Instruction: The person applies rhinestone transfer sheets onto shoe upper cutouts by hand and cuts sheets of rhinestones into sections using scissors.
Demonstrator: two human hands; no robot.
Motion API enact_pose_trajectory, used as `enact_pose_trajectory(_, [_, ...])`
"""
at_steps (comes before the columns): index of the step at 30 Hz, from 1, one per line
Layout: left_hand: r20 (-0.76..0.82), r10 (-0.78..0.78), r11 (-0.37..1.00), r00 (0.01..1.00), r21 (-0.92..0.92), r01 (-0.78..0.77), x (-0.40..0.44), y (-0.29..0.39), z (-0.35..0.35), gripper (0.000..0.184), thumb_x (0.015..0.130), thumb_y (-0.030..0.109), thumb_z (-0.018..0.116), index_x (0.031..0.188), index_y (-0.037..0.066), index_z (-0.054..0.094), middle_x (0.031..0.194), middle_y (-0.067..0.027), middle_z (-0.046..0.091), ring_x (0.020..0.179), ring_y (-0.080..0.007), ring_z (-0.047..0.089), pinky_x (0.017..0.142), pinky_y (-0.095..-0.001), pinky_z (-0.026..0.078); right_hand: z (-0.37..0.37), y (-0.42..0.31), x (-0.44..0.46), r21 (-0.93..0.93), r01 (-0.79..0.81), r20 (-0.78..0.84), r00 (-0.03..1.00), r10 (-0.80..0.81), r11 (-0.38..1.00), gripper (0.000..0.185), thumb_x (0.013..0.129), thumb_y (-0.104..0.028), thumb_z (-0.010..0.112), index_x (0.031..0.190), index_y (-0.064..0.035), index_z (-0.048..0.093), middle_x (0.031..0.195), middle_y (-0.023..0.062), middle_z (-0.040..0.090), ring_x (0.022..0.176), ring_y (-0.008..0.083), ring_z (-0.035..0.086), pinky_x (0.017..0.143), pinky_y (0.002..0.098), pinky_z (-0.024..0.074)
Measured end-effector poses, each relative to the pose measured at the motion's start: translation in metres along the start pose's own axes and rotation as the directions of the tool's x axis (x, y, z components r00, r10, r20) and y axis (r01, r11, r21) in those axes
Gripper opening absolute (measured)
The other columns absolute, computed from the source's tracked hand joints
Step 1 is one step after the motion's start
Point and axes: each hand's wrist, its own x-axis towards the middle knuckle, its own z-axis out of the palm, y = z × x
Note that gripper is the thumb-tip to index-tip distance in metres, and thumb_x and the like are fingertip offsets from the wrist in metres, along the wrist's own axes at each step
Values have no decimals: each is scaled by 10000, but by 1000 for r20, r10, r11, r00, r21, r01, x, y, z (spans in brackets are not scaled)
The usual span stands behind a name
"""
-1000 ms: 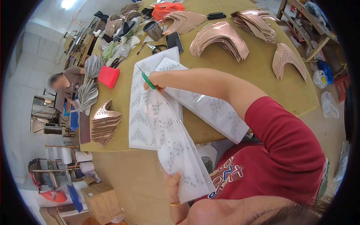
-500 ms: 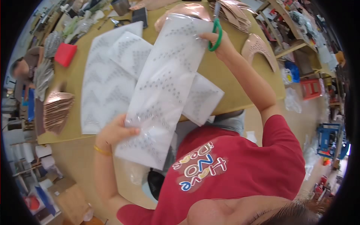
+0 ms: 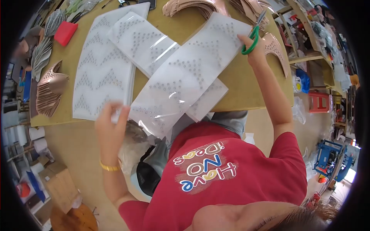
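Note:
My right hand holds green-handled scissors, blades pointing up and away, and its fingers pinch the upper right corner of a long white sheet dotted with rhinestones. That sheet slants across the table's front edge. Near its lower left end is my left hand, slightly blurred, with thumb and fingers apart and nothing between them. Under the long sheet lies a second studded strip, crossing a stack of similar white sheets on the left.
Rose-gold curved pieces lie in stacks at the table's back and left; a single studded one is at right. A red pouch sits back left. Another person's blurred arm shows at far left.
The long sheet was lifted and swung rightward off the others. My right hand moved right with the scissors and the sheet's corner. My left hand let go of the lower end.

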Motion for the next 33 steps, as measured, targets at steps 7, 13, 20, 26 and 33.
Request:
enact_pose_trajectory(7, [397,-460,489,794,-634,600,-111,-53,70,523,966,458,573,1180,-18,598,1088,-94,668,948,-156,632,792,-306,518,-20,-48,-52,-221,275,-110,946,-304,936,338,911,-219,689,1092,25,542,858,49,588,685,105,570,612,208,463])
enact_pose_trajectory(13, [370,-483,-16,793,-910,415,-79,-21,94,542,1009,462,464,1372,59,472,1299,-116,575,1172,-220,581,976,-386,486,-46,-67,-176,-193,-286,722,607,333,939,508,968,-458,546,1159,12,537,968,78,581,837,134,589,754,309,502])
enact_pose_trajectory(20, [353,-474,114,807,-884,454,-65,-7,90,415,993,261,571,1305,-4,507,1239,-99,602,1117,-195,605,907,-355,527,5,-54,-219,-602,-289,781,-16,625,744,885,869,-794,370,1053,48,573,947,147,584,897,214,549,824,345,453])
enact_pose_trajectory(26, [327,-469,255,820,-839,480,-58,-2,78,312,987,192,578,1217,-19,576,1119,-87,660,970,-160,664,786,-294,562,49,-29,-239,-487,-584,801,-3,599,649,874,837,-850,308,771,-8,534,661,109,516,741,193,531,704,306,455])
enact_pose_trajectory(33, [308,-458,323,834,-816,479,-53,-5,77,309,978,184,594,1210,-20,575,1117,-86,660,954,-146,664,771,-279,562,68,-58,-261,-319,-763,698,213,683,563,669,941,-665,393,786,-23,498,569,78,511,477,157,503,445,278,421])
